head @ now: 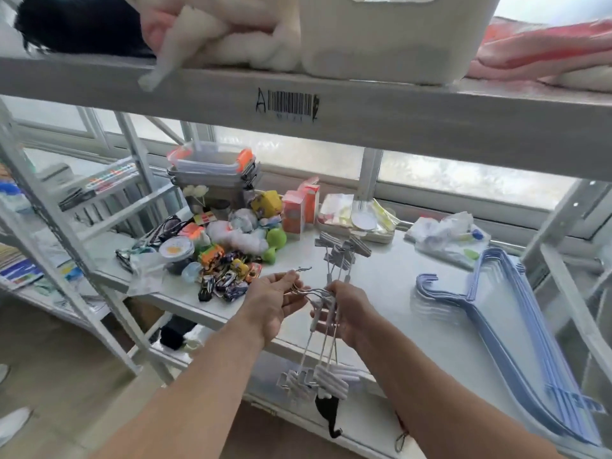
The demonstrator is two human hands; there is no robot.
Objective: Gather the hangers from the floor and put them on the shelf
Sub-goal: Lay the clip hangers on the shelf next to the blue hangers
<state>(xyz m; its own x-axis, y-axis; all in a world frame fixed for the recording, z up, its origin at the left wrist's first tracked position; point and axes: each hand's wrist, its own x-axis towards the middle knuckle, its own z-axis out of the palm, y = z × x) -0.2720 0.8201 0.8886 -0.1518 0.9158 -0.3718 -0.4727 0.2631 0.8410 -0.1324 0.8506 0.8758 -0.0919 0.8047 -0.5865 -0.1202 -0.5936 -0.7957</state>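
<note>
I hold a bundle of white clip hangers over the front edge of the white shelf. My right hand grips the bundle around its middle, where the bars meet the metal hooks. My left hand pinches the metal hooks at their left end. One set of clips points up over the shelf, the other hangs down below its edge. A stack of blue wire hangers lies flat on the right part of the shelf.
A heap of toys, snack packets and small boxes covers the left of the shelf, with stacked plastic containers behind. A plastic bag and a tray of packets lie at the back. An upper shelf carries a white basket.
</note>
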